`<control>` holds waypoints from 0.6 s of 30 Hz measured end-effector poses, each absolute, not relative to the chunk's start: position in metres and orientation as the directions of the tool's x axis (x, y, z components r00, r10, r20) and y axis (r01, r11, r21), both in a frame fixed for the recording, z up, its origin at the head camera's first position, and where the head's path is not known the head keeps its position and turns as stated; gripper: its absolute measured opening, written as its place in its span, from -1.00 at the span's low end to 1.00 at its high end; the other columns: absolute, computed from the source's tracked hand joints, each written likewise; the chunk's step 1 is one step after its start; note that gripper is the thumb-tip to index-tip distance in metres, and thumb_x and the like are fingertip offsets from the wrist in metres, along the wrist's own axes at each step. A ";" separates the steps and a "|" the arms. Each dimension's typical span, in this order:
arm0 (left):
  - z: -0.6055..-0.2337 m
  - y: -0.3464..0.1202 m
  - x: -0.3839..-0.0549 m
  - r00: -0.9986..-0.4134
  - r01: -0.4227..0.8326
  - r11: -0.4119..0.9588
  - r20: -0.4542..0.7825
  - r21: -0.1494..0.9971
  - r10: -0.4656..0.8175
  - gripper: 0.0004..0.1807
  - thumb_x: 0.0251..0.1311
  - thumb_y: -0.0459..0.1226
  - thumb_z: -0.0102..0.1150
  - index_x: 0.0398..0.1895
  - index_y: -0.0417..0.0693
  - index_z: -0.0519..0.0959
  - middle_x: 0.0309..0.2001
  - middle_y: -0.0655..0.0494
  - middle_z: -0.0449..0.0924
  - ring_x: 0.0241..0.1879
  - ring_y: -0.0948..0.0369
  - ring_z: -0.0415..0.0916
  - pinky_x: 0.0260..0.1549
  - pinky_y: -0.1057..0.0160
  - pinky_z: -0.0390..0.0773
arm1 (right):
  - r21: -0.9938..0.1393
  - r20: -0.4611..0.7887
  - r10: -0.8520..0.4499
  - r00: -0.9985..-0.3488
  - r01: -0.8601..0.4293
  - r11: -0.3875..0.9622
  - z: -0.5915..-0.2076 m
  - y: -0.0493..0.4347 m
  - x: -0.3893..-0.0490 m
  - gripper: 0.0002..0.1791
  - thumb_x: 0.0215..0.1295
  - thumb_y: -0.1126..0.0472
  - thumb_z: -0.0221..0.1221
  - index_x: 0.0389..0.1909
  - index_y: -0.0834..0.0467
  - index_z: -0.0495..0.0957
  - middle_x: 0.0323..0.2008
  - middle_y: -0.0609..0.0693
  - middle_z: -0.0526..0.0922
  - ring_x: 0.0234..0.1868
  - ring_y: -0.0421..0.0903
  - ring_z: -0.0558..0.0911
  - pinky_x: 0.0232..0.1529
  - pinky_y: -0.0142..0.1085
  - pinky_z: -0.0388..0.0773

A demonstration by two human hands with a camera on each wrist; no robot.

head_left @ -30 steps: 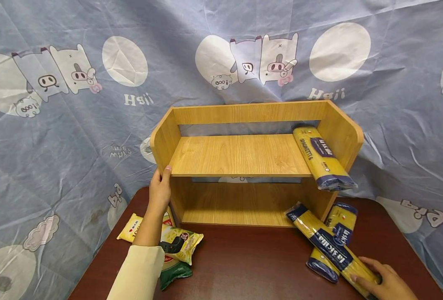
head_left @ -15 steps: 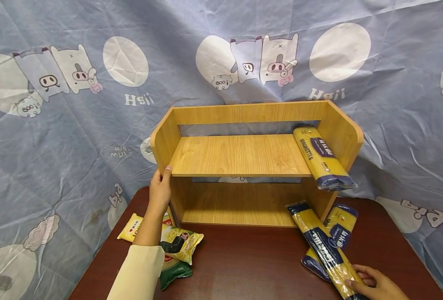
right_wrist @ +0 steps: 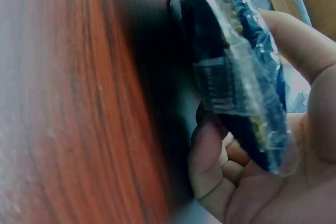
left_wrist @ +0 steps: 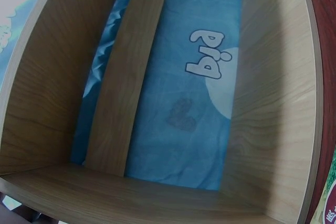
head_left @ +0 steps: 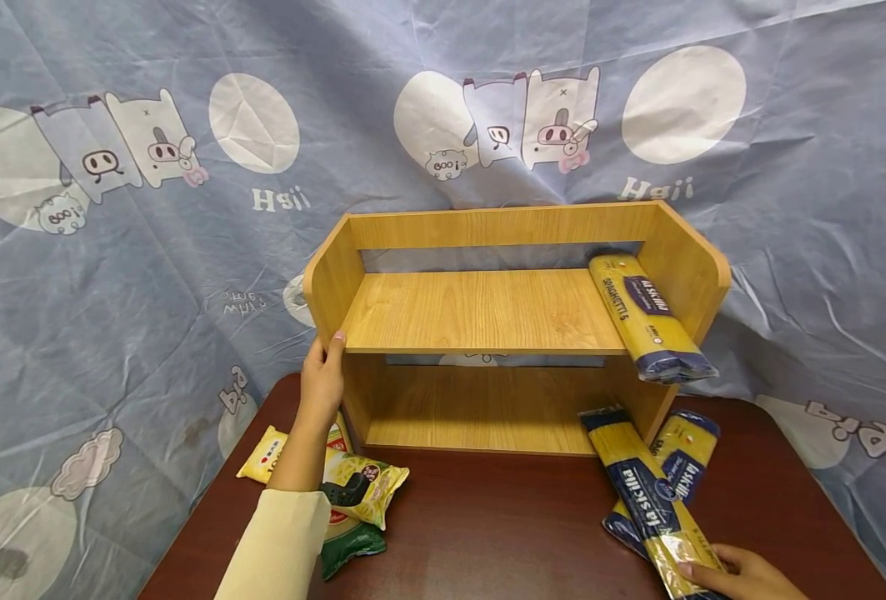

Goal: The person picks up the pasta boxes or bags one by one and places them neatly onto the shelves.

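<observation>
A pack of spaghetti (head_left: 641,500), yellow with dark blue ends, slants at the lower right of the head view. My right hand (head_left: 746,573) grips its near end, thumb on top and fingers curled below; the right wrist view shows the crinkled clear wrapper (right_wrist: 231,82) in the hand. Partly beneath it lies another spaghetti pack (head_left: 684,458) on the table. A third spaghetti pack (head_left: 638,312) rests on the upper board of a wooden shelf (head_left: 480,310), against the right side. My left hand (head_left: 322,379) holds the shelf's left side, its thumb at the board's front edge.
Left of the shelf, a yellow bag (head_left: 262,454), a yellow snack bag (head_left: 378,492) and a green-ended bag (head_left: 352,550) lie on the dark red table (head_left: 488,525), partly behind the left forearm. A patterned cloth (head_left: 488,50) hangs behind.
My right hand has moved slightly left with the held spaghetti pack, which has turned to a steeper slant. The pack beneath shifted a little. My left hand stays on the shelf.
</observation>
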State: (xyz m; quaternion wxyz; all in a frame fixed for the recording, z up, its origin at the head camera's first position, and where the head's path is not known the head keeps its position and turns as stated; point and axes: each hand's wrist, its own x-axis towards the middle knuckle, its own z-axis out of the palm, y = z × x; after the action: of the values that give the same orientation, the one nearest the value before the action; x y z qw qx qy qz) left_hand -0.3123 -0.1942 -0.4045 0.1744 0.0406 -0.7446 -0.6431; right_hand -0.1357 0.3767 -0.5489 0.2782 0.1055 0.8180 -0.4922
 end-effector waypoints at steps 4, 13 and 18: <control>-0.404 -0.194 -0.312 -0.932 0.163 0.175 0.210 0.971 -0.296 -0.42 0.47 0.17 -0.05 0.40 0.10 0.40 0.27 -0.14 0.48 0.25 -0.03 0.41 0.30 -0.08 0.35 | -0.749 -0.554 -0.081 -0.828 0.454 0.483 -0.550 0.375 -0.136 -0.20 0.42 -0.17 0.18 0.12 0.58 0.38 -0.29 -0.02 0.70 -0.26 -0.08 0.67 -0.22 -0.16 0.66; -0.403 -0.192 -0.312 -0.936 0.152 0.168 0.197 0.974 -0.293 -0.43 0.48 0.16 -0.05 0.38 0.10 0.41 0.26 -0.15 0.48 0.23 -0.04 0.41 0.28 -0.06 0.35 | -0.808 -0.538 -0.158 -0.828 0.454 0.376 -0.554 0.378 -0.136 -0.28 0.48 -0.09 0.15 0.12 0.57 0.29 -0.28 -0.02 0.70 -0.25 -0.07 0.70 -0.21 -0.16 0.67; -0.403 -0.192 -0.313 -0.938 0.147 0.171 0.192 0.974 -0.287 -0.41 0.47 0.17 -0.06 0.41 0.10 0.39 0.28 -0.16 0.48 0.24 -0.06 0.42 0.28 -0.08 0.36 | -0.853 -0.509 -0.249 -0.824 0.444 0.275 -0.559 0.383 -0.133 -0.38 0.53 -0.04 0.08 0.10 0.52 0.31 -0.27 0.00 0.71 -0.23 -0.06 0.72 -0.21 -0.17 0.70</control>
State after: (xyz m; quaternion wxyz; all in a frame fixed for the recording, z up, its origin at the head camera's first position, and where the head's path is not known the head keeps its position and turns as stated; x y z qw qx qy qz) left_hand -0.3129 -0.1924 -0.4031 0.1690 0.0471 -0.7462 -0.6421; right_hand -0.1334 0.3834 -0.5594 0.2894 0.0654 0.7442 -0.5985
